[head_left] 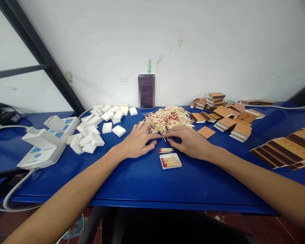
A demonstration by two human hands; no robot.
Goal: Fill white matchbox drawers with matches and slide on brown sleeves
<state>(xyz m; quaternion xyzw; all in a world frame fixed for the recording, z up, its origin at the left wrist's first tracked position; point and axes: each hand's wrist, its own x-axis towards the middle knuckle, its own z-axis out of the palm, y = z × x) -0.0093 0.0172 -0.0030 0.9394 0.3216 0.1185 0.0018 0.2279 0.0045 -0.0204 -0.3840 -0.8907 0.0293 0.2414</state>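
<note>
A heap of red-tipped matches (169,118) lies on the blue table (142,183) near the wall. My left hand (138,140) rests palm down at the heap's near edge, fingers stretched into the matches. My right hand (188,140) lies opposite it, fingers reaching the same edge. Between the hands lies a small row of aligned matches (166,150). Just in front sits a white inner tray (170,160) partly filled with matches.
Several empty white trays (96,125) are piled at the left, beside a white power strip (49,140) with cables. Brown matchbox sleeves (226,117) lie at the right, flattened ones (284,149) further right. A dark blurred box (146,90) stands against the wall.
</note>
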